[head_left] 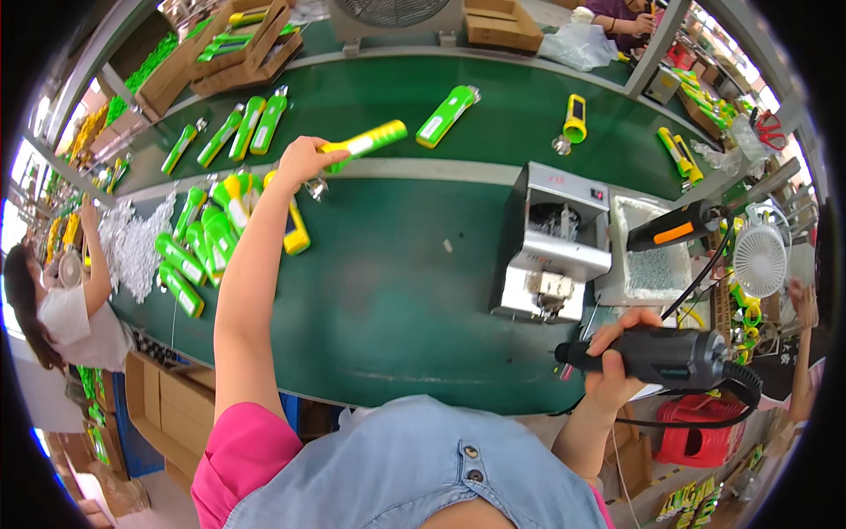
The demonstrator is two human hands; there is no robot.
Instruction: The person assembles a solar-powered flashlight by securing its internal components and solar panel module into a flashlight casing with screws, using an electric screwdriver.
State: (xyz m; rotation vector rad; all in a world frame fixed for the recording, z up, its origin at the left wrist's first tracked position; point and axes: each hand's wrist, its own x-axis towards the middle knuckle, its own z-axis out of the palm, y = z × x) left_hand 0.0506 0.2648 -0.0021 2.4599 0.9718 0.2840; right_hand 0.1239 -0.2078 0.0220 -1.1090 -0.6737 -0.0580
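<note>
Left hand: stretched far forward over the table, closed around one end of a torch held above the belt.
Right hand: near the table's front edge, wrapped around the electric screwdriver, in front of the metal machine.
Tray of screws: just right of the machine.
Heap of torches: left of the left forearm, on the table.
Single torches: on the belt, behind the machine.
Cardboard boxes: behind the belt, far left.
</note>
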